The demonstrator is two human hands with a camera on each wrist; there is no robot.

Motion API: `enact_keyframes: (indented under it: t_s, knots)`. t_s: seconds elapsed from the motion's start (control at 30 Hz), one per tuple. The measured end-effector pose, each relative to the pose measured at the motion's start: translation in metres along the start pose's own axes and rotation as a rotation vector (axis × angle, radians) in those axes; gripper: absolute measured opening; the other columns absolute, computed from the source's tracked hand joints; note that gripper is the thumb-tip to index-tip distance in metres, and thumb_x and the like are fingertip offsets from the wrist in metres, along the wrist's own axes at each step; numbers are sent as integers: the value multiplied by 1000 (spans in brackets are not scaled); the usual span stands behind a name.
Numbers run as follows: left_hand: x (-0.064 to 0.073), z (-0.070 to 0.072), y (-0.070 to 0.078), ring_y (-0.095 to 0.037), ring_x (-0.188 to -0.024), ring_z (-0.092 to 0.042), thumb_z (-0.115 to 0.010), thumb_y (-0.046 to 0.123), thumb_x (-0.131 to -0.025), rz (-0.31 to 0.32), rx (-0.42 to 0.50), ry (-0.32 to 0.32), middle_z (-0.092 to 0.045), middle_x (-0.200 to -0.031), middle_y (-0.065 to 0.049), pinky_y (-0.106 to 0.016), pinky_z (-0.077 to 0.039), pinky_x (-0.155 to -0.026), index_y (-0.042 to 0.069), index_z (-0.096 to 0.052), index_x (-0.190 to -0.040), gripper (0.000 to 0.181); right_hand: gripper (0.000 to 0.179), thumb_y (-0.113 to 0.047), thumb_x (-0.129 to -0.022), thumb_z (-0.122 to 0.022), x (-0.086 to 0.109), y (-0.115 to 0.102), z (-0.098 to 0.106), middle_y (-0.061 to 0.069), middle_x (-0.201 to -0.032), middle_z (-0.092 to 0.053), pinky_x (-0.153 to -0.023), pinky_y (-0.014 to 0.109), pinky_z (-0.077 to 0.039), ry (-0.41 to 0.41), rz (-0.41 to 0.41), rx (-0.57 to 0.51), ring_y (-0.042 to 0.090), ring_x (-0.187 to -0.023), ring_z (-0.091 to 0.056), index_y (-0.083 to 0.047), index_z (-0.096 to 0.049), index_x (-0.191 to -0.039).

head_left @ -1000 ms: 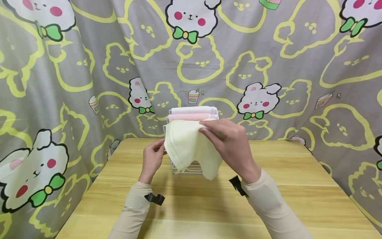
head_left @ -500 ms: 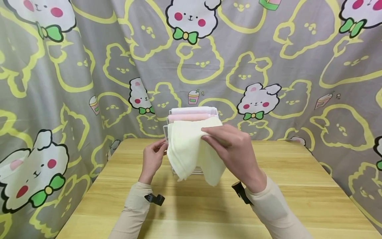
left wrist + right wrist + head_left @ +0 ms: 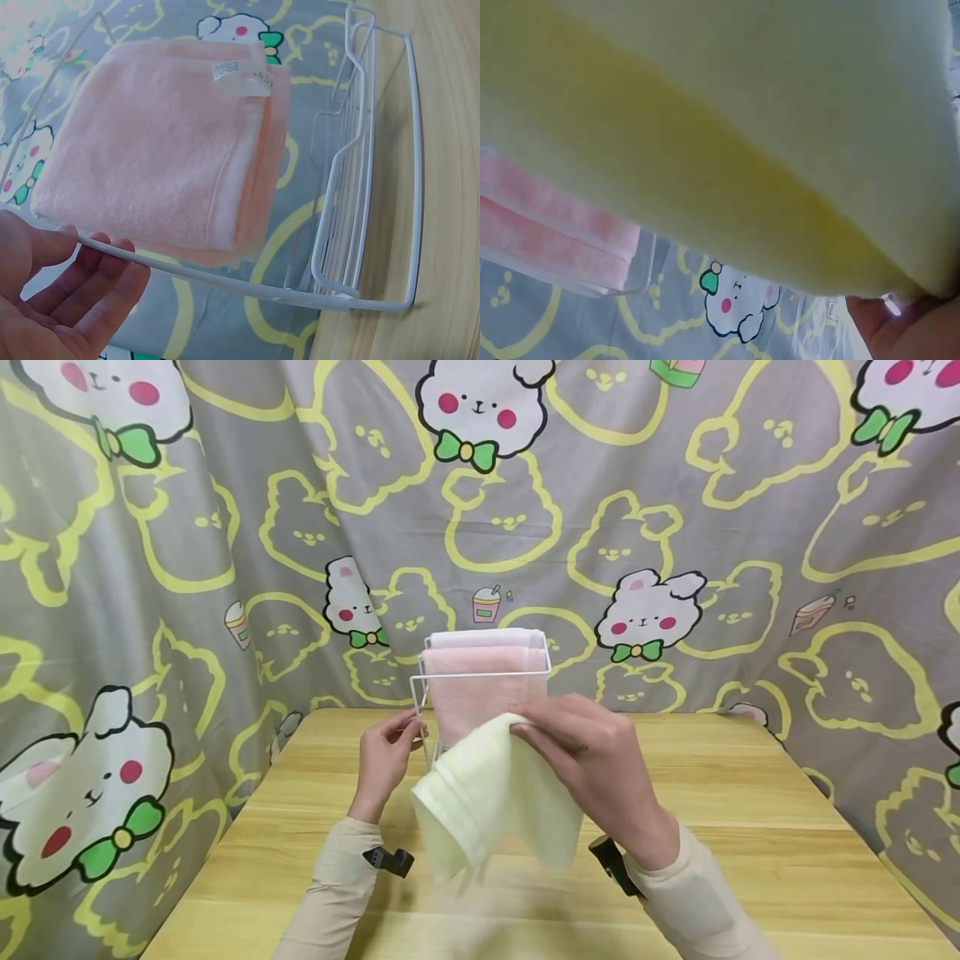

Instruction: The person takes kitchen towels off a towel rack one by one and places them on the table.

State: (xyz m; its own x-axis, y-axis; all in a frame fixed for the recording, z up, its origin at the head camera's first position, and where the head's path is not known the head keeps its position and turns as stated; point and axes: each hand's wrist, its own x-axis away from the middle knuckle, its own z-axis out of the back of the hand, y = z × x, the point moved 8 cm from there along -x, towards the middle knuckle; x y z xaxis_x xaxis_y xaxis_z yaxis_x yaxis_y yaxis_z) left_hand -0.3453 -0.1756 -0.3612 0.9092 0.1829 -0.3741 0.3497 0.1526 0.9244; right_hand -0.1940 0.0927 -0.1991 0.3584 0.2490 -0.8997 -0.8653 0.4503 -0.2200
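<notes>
A pale yellow towel [image 3: 480, 777] hangs from my right hand [image 3: 600, 756], pinched at its top between thumb and fingers, in front of a white wire rack [image 3: 480, 676]. In the right wrist view the yellow towel [image 3: 727, 135] fills most of the picture. My left hand [image 3: 386, 756] pinches the rack's left side wire, seen closely in the left wrist view, where the thumb and fingers [image 3: 105, 300] meet on the wire. A folded pink towel [image 3: 480, 693] drapes over the rack's middle bar, and a white towel [image 3: 487, 638] hangs behind it. The rack's front bar is bare.
The rack stands on a wooden table [image 3: 315, 877]. A grey curtain [image 3: 405, 527] with cartoon rabbits hangs behind the table and along its sides. Each wrist wears a black camera mount, such as the left camera mount [image 3: 388, 860].
The yellow towel has come off the rack's front bar, moving toward me and down with my right hand, uncovering the pink towel. My left hand stays at the side wire.
</notes>
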Motion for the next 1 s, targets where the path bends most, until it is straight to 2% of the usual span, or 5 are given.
enact_keyframes:
  t_s: [0.23, 0.4, 0.57, 0.73, 1.0]
  knots:
    - [1, 0, 2, -34, -90, -74, -68, 4, -98, -11, -12, 3, -73, -102, -30, -31, -68, -80, -3, -73, -120, 23, 22, -7, -80, -87, 8, 0, -2, -1, -90, -77, -70, 16, -58, -18, -20, -3, 11, -79, -69, -10, -82, -102]
    - [0, 1, 0, -21, -84, -74, -69, 2, -97, -13, -9, 3, -74, -100, -28, -34, -68, -81, -3, -73, -120, 23, 22, -8, -80, -87, 13, 2, -5, 0, -92, -78, -73, 18, -60, -30, -43, 11, 13, -82, -71, -10, -81, -101]
    - [1, 0, -1, -14, -81, -72, -68, 1, -97, -15, -11, 3, -74, -99, -27, -28, -68, -79, -4, -73, -119, 23, 22, -11, -82, -86, 22, 6, -9, -2, -96, -79, -81, 20, -62, -68, -81, 17, 13, -88, -73, -12, -81, -104]
    - [0, 0, -1, -17, -83, -73, -68, 1, -97, -19, -12, -2, -73, -100, -29, -27, -67, -79, -4, -73, -119, 23, 24, -13, -83, -86, 34, 10, -15, -2, -102, -79, -85, 20, -63, -106, -131, 9, 13, -93, -74, -13, -81, -107]
    - [0, 1, -1, -29, -88, -74, -68, 3, -98, -22, -19, -3, -73, -101, -30, -29, -68, -80, -4, -73, -120, 23, 19, -12, -83, -86, 51, 11, -25, -3, -94, -78, -79, 16, -61, -112, -184, -19, 12, -86, -74, -12, -81, -101]
